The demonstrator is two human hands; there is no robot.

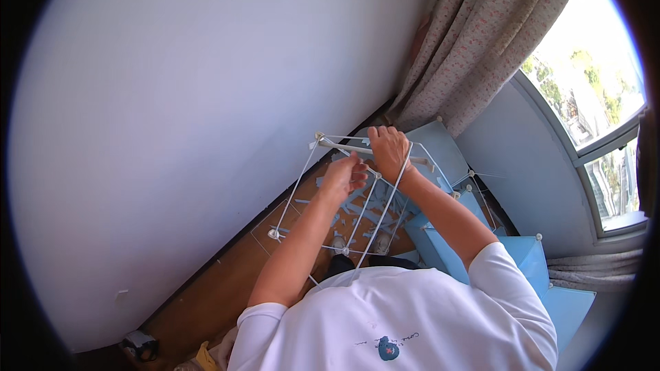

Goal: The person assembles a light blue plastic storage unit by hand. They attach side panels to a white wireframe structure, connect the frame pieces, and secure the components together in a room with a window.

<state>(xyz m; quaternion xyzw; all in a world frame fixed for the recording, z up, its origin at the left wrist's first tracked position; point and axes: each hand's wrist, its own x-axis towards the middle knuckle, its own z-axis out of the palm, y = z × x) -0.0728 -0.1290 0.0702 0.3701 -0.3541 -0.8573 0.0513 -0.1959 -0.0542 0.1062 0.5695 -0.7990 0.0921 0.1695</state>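
A frame of thin white rods stands in front of my body, its corners joined by round white connectors. My right hand is closed over the far side of the frame, with its fingers curled round a white rod there. Just left of it and a little nearer is my left hand, with the fingers loosely bent and apart and nothing visible in them. Another connector marks the frame's far left corner.
Torn pale blue strips litter the brown floor. Light blue panels with white connectors stand to the right. A white wall rises on the left. A patterned curtain hangs beside the window.
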